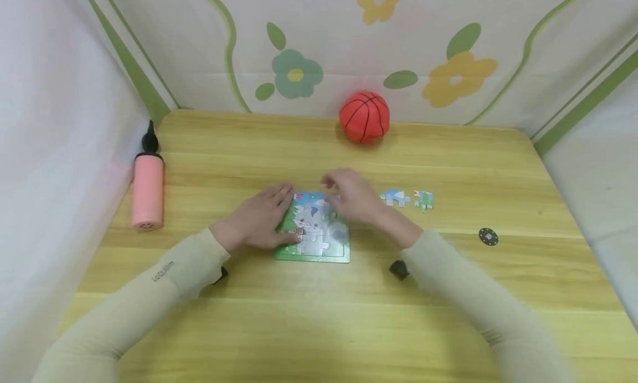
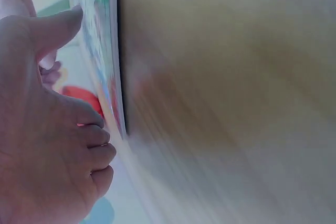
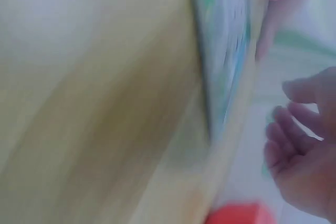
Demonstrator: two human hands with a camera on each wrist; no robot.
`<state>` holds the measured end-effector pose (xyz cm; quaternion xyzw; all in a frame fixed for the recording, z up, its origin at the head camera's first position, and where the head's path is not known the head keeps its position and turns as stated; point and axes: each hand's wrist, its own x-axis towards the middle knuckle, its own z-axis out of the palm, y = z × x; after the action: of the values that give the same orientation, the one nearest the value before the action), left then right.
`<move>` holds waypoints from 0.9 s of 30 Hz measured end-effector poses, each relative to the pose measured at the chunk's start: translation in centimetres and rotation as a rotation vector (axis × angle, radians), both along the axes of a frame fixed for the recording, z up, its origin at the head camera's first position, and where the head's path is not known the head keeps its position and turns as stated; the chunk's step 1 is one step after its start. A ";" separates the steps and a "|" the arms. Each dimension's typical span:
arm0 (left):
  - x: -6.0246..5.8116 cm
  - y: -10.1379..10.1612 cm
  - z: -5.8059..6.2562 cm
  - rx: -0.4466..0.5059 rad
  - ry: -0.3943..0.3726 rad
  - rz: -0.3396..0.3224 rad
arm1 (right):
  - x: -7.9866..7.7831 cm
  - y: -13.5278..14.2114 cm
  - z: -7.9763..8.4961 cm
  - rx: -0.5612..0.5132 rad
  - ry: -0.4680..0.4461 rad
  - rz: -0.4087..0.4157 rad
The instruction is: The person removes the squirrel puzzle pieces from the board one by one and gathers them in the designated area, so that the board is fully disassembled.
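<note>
A small jigsaw puzzle (image 1: 311,250) with a green border and a white cartoon animal lies on the wooden table. My left hand (image 1: 264,214) rests along its left side, fingers extended toward the top corner and thumb over the picture. In the left wrist view the thumb of the left hand (image 2: 52,129) reaches over the puzzle's edge (image 2: 113,51). Blurred in the head view, my right hand (image 1: 356,197) hovers over the puzzle's upper right. The right wrist view shows the right hand (image 3: 304,140) with loosely bent fingers, thumb apart and nothing between them.
Two loose jigsaw pieces, one blue and white (image 1: 395,197) and one with green (image 1: 424,200), lie right of the puzzle. Farther right is a black round chip (image 1: 488,237). A red toy basketball (image 1: 365,117) sits at the back, and a pink hand pump (image 1: 148,192) at the left edge.
</note>
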<state>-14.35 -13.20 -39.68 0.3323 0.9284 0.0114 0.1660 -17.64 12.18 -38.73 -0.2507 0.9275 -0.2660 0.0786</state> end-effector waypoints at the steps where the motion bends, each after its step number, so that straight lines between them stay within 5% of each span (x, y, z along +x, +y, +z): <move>1: -0.1 -0.3 0.1 -0.001 0.000 0.017 | 0.1 -1.1 -0.1 0.031 0.004 0.035; 5: -0.5 -1.2 0.2 -0.009 -0.009 0.039 | 0.2 -4.4 -0.8 0.165 0.032 0.120; 10: -0.8 -1.7 -0.3 0.004 -0.038 0.040 | 0.2 -6.2 -1.4 0.252 0.019 0.108; 27: -0.8 -1.2 -0.3 -0.029 -0.026 0.057 | -0.4 -7.7 -1.6 0.186 -0.074 0.073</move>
<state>-15.16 -14.40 -40.01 0.3029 0.9353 0.0070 0.1825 -18.03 4.45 -40.33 -0.2660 0.9349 -0.1847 0.1453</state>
